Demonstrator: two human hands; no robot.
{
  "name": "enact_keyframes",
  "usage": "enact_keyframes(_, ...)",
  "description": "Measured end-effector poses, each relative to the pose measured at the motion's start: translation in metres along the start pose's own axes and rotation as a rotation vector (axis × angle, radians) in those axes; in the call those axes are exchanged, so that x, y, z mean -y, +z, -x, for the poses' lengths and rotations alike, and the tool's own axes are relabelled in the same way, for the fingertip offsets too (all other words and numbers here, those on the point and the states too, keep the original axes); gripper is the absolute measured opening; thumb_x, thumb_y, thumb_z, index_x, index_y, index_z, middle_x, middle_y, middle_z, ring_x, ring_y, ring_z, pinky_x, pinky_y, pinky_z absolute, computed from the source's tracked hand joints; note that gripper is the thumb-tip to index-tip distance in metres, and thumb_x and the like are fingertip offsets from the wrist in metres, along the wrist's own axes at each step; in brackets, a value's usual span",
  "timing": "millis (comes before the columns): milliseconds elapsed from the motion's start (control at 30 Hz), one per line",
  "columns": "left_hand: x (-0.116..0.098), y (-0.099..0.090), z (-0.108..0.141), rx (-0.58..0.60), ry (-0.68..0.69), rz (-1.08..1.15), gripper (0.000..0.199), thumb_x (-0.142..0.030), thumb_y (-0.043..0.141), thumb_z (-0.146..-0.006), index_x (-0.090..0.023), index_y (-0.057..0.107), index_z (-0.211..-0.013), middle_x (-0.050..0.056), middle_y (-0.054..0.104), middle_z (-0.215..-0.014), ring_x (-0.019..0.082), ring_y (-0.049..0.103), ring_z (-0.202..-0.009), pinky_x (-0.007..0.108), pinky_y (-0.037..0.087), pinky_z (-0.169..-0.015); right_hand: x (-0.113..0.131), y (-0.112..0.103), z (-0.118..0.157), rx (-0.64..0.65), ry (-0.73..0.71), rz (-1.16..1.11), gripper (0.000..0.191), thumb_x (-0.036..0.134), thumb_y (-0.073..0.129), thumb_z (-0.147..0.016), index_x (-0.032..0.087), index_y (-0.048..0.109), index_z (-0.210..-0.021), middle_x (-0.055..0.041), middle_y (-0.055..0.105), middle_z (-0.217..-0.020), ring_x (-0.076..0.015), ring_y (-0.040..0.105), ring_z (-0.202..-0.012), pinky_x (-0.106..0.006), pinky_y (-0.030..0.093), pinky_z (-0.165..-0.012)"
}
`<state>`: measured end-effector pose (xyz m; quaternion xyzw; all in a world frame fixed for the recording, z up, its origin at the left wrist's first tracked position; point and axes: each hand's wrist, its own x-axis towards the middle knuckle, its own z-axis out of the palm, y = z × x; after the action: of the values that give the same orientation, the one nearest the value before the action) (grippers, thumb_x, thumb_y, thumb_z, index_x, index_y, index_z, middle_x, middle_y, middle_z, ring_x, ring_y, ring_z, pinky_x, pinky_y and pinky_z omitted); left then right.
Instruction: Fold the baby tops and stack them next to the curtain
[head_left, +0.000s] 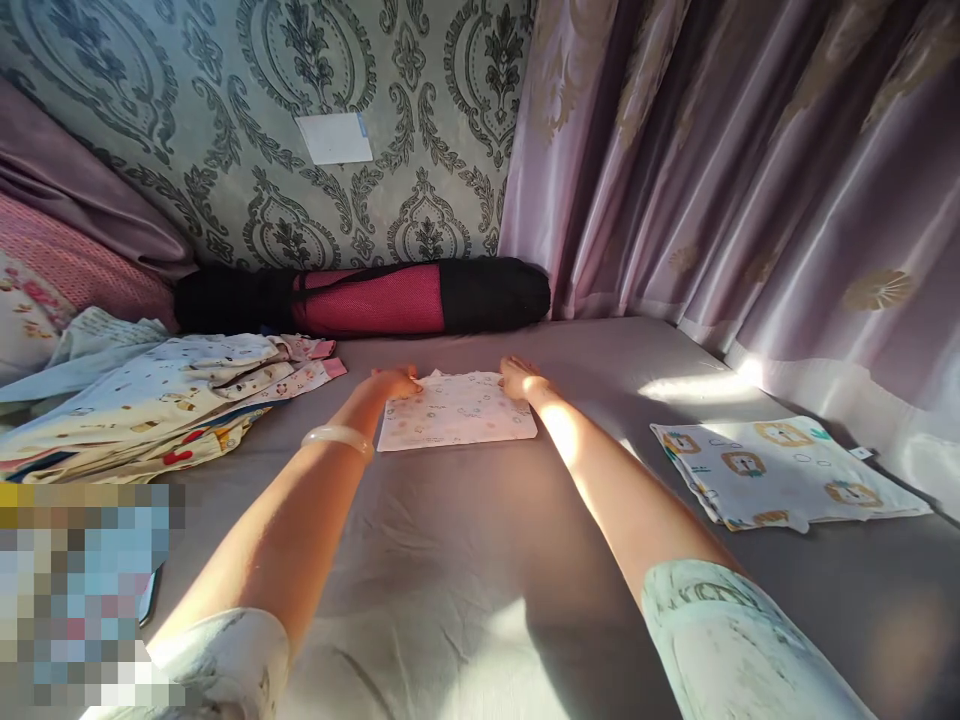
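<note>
My two bare arms reach forward over a grey sheet (pixel 420 560), sleeves pushed up, a pale bangle (pixel 339 437) on the left forearm. Between my hands lies a folded white cloth (pixel 457 412) with a small print, flat on the sheet. My left hand (pixel 399 383) touches its far left corner and my right hand (pixel 519 380) its far right corner, fingers curled; they look lightly closed on the edge, though at this distance I cannot tell whether they pinch it. Just beyond is a long black and pink bag (pixel 367 297), lying along the patterned wall (pixel 409 130). To the left is a pile of printed clothes (pixel 165 390); to the right, near the purple curtain (pixel 637 150), lies a folded cloth with lion faces (pixel 780 465).
</note>
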<state>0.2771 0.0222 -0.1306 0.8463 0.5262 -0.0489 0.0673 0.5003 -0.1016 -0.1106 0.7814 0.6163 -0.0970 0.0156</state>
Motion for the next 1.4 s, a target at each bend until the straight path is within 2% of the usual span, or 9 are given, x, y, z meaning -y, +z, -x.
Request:
enact_keyframes(133, -0.012, 0.009, 0.028, -0.065, -0.022, -0.024, 0.035, -0.026, 0.048, -0.092, -0.02, 0.063, -0.123, 0.011, 0.073, -0.116, 0.028, 0.064, -0.114, 0.044, 0.036, -0.104, -0.003, 0.011, 0.018, -0.111, -0.052, -0.02, 0.039, 0.008, 0.046, -0.094, 0.011, 0.052, -0.132, -0.0164, 0.061, -0.132, -0.0251, 0.055, -0.125, -0.034, 0.04, -0.099)
enact_keyframes(300, -0.015, 0.005, 0.053, -0.189, 0.008, -0.022, 0.036, -0.025, 0.044, -0.093, -0.02, 0.058, -0.126, 0.012, 0.07, -0.121, 0.029, 0.061, -0.119, 0.045, 0.035, -0.101, -0.017, 0.011, 0.031, -0.221, -0.11, -0.116, 0.03, 0.023, 0.045, -0.098, 0.023, 0.056, -0.126, -0.0099, 0.069, -0.119, -0.0252, 0.062, -0.11, -0.033, 0.044, -0.087)
enact_keyframes(433, -0.011, -0.02, 0.064, -0.222, 0.025, 0.002, 0.031, -0.029, 0.047, -0.091, -0.023, 0.065, -0.115, 0.011, 0.072, -0.118, 0.03, 0.061, -0.117, 0.045, 0.037, -0.097, -0.027, -0.006, 0.028, -0.27, -0.143, -0.213, 0.033, 0.027, 0.055, -0.093, 0.022, 0.062, -0.125, -0.0092, 0.069, -0.118, -0.0247, 0.063, -0.103, -0.031, 0.046, -0.081)
enact_keyframes(567, -0.007, -0.054, 0.074, -0.213, 0.044, 0.043, 0.027, -0.036, 0.05, -0.09, -0.022, 0.071, -0.098, 0.007, 0.076, -0.096, 0.029, 0.065, -0.105, 0.04, 0.041, -0.09, -0.03, -0.034, 0.025, -0.28, -0.225, -0.232, 0.022, 0.023, 0.059, -0.09, 0.016, 0.073, -0.106, -0.0078, 0.071, -0.114, -0.0209, 0.063, -0.099, -0.026, 0.046, -0.081)
enact_keyframes(667, -0.004, -0.072, 0.081, -0.366, 0.075, 0.085, 0.03, -0.037, 0.049, -0.089, -0.022, 0.073, -0.1, 0.007, 0.076, -0.098, 0.027, 0.066, -0.102, 0.037, 0.042, -0.09, -0.031, -0.052, 0.031, -0.376, -0.293, -0.281, 0.024, 0.026, 0.057, -0.091, 0.016, 0.073, -0.106, -0.0059, 0.073, -0.105, -0.0191, 0.064, -0.094, -0.025, 0.044, -0.076)
enact_keyframes(767, -0.001, -0.076, 0.087, -0.566, 0.133, 0.103, 0.035, -0.03, 0.044, -0.091, -0.022, 0.072, -0.11, 0.008, 0.075, -0.107, 0.026, 0.066, -0.106, 0.04, 0.037, -0.1, -0.028, -0.058, 0.043, -0.54, -0.314, -0.257, 0.03, 0.019, 0.051, -0.091, 0.018, 0.069, -0.114, -0.0063, 0.07, -0.111, -0.0194, 0.062, -0.096, -0.026, 0.043, -0.079)
enact_keyframes(900, 0.004, -0.055, 0.096, -0.611, 0.196, 0.093, 0.04, -0.017, 0.04, -0.089, -0.023, 0.069, -0.115, 0.006, 0.075, -0.111, 0.024, 0.067, -0.106, 0.046, 0.03, -0.108, -0.025, -0.041, 0.061, -0.598, -0.338, -0.132, 0.038, 0.006, 0.044, -0.087, 0.019, 0.07, -0.112, -0.0073, 0.068, -0.114, -0.0215, 0.059, -0.104, -0.03, 0.042, -0.087)
enact_keyframes(1200, 0.016, 0.028, 0.152, -0.499, 0.358, 0.095, 0.043, -0.012, 0.033, -0.09, -0.026, 0.068, -0.112, 0.006, 0.075, -0.114, 0.022, 0.068, -0.105, 0.05, 0.026, -0.113, -0.041, 0.042, 0.096, -0.539, -0.507, -0.026, 0.038, 0.008, 0.039, -0.093, 0.022, 0.072, -0.108, -0.0087, 0.07, -0.108, -0.0214, 0.059, -0.096, -0.035, 0.043, -0.091)
enact_keyframes(1400, 0.012, 0.058, 0.175, -0.41, 0.369, 0.122, 0.051, -0.005, 0.038, -0.079, -0.028, 0.068, -0.113, 0.004, 0.071, -0.123, 0.022, 0.065, -0.114, 0.053, 0.027, -0.113, -0.038, 0.062, 0.119, -0.412, -0.496, -0.002, 0.043, 0.006, 0.039, -0.091, 0.023, 0.07, -0.114, -0.0084, 0.069, -0.117, -0.0227, 0.059, -0.108, -0.038, 0.043, -0.099)
